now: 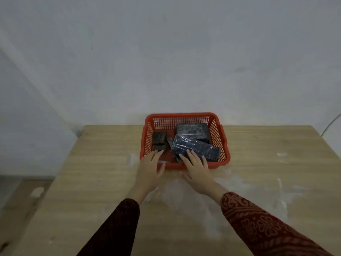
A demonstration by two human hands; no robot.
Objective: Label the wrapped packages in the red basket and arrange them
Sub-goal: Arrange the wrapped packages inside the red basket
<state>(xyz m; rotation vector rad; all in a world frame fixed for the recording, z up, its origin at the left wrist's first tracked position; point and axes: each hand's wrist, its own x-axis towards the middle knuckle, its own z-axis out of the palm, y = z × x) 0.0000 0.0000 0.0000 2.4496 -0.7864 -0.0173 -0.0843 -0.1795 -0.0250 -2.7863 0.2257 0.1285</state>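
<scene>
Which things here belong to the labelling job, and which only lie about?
Job:
red basket
large wrapped package
tilted wrapped package
small wrapped package
left hand
right hand

Lying about:
clear plastic film
white scrap

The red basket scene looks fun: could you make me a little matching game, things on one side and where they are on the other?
Things:
1. small dark package
2. large package
3. blue package
4. left hand

Places:
A. back right of the red basket
B. under the right hand fingertips
C. basket's left side
D. over the basket's near left corner

Pairs: 1-C, 2-A, 3-B, 4-D
</scene>
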